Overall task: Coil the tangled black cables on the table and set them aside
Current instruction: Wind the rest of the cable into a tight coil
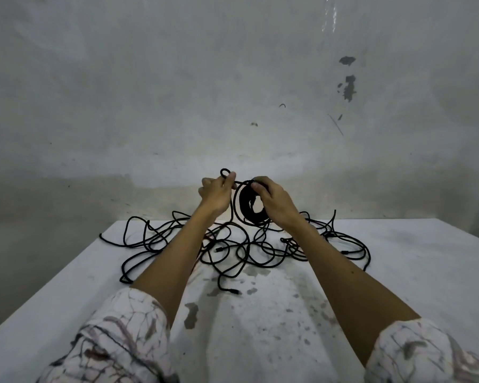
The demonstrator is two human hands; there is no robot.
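- Both hands are raised above the far part of the table (398,272), and their backs face the camera, so most of the fingertips are hidden.
- The right hand (274,201) grips a coil (246,208) of black cable, thumb on top and fingers curled round its upper right side; the coil hangs upright as a thick, round bundle of many turns, its right side covered by the hand.
- The left hand (215,196) pinches a loose strand of the same cable just beside the coil; a small loop (225,172) of it sticks up above the fingers.
- Below the hands, the rest of the tangled cables (233,250) lie spread across the far middle of the table in thin, overlapping loops; both forearms cross over them and hide parts of the tangle.
- A few plug ends show among the loops, too small to tell their type; something reddish beside the left forearm is also unclear.
- The table is white, with grey stains and specks near the middle.
- The patterned sleeves (116,341) are rolled up and cut off by the lower edge.
- The wall (233,78) behind is pale, scuffed, with chipped patches.
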